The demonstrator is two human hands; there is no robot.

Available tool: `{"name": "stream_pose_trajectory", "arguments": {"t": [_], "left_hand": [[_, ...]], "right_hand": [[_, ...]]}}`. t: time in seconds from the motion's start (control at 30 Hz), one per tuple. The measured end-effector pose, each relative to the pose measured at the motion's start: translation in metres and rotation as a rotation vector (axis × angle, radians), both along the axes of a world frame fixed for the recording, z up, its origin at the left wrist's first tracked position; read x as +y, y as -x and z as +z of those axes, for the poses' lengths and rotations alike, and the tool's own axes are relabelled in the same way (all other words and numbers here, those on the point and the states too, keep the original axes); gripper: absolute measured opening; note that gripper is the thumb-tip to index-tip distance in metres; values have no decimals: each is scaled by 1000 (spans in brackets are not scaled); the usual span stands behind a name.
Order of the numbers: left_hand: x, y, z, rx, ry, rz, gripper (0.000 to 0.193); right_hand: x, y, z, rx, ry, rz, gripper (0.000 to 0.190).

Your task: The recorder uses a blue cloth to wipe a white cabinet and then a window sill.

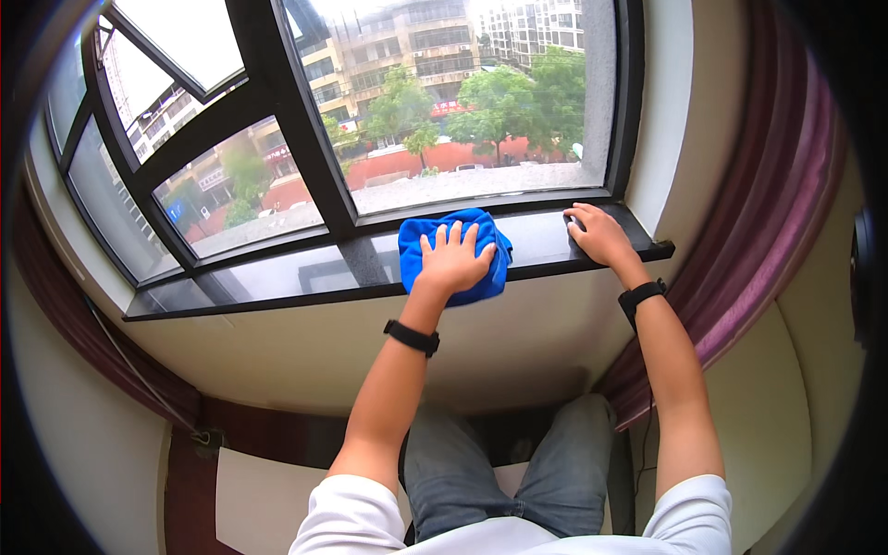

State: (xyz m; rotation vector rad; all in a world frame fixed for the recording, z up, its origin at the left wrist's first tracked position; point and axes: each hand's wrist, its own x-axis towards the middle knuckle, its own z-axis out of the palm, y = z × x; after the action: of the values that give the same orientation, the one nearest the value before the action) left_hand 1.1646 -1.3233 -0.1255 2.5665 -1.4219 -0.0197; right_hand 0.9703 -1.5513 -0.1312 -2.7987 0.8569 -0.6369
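A blue cloth lies bunched on the glossy dark window sill, its lower part hanging over the front edge. My left hand rests flat on top of the cloth with fingers spread, pressing on it rather than gripping it. To the right, my right hand lies on the sill near its right end, palm down and fingers slightly bent; I see nothing held in it, though its underside is hidden. Both wrists wear black bands.
Behind the sill stands a black-framed window, with a tilted-out pane at upper left. Purple curtains hang at the right and left. Below the sill is a pale wall. A white panel lies low at left.
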Motion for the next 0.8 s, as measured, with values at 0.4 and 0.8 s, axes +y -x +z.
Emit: {"name": "stream_pose_trajectory", "arguments": {"t": [0.4,0.8], "left_hand": [[-3,-10,0,13,5,30,74],[9,-11,1,-49,0,46,74]], "right_hand": [[2,1,3,-4,-34,-4,42],[0,0,4,-42,-3,23,41]]}}
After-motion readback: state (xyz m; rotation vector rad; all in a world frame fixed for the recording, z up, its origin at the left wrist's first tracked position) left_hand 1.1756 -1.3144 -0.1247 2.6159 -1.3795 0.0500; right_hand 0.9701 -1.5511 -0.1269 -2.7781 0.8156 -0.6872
